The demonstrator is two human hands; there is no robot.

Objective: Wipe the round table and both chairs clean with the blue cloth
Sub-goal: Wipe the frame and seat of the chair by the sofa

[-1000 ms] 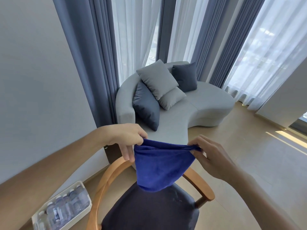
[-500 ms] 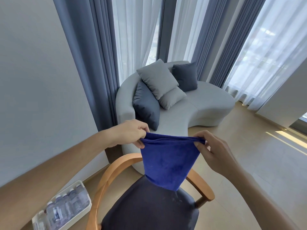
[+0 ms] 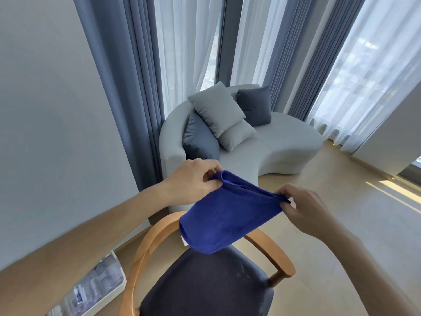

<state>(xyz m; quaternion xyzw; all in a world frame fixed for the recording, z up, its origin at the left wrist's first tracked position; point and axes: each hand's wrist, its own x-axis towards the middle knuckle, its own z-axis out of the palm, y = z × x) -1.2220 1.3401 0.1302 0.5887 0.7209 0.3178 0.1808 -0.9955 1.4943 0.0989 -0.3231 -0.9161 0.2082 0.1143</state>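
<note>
The blue cloth [image 3: 224,216] hangs folded in the air above a chair, stretched between both hands. My left hand [image 3: 193,182] pinches its upper left corner, and my right hand [image 3: 300,205] pinches the right corner a little lower. A small white tag shows at the cloth's lower left edge. Below it stands the chair [image 3: 205,290], with a dark navy seat and a curved wooden backrest rail [image 3: 271,249]. Light marks show on the right side of the seat. The round table is out of view.
A curved grey sofa [image 3: 273,144] with several cushions stands beyond the chair by the curtained windows. A white crate of water bottles [image 3: 95,286] sits on the floor at lower left against the wall. Bare tan floor [image 3: 341,236] spreads to the right.
The cloth has swung from hanging straight down to slanting left. My left hand rose slightly, and my right hand dropped lower, tilting the top edge down to the right.
</note>
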